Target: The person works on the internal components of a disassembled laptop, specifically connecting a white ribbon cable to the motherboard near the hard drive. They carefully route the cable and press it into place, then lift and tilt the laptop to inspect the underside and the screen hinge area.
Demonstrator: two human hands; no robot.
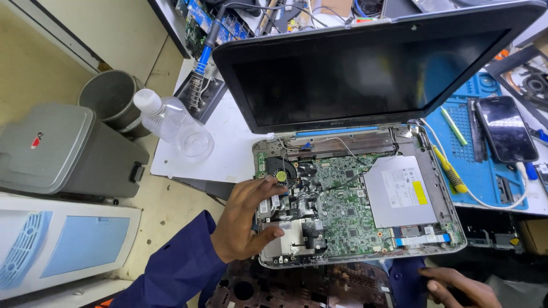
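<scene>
Opened laptop (365, 188) lies on bench w/ mainboard exposed: stiff chassis, fragile components; grip by frame edges. Left hand (246, 219) fingers spread at fan (281, 169). Right hand (456, 287) at front edge; finger state can't tell.

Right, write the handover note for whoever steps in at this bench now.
Left hand: open, fingers spread on the left side of the opened laptop, by the cooling fan. It holds nothing.
Right hand: low at the front right corner, partly out of view; grip unclear.
Done: keyboard cover off, green motherboard exposed, screen up.
In place: fan, silver optical drive.
Yellow-handled screwdriver lies on the blue mat, right of the laptop.
</scene>
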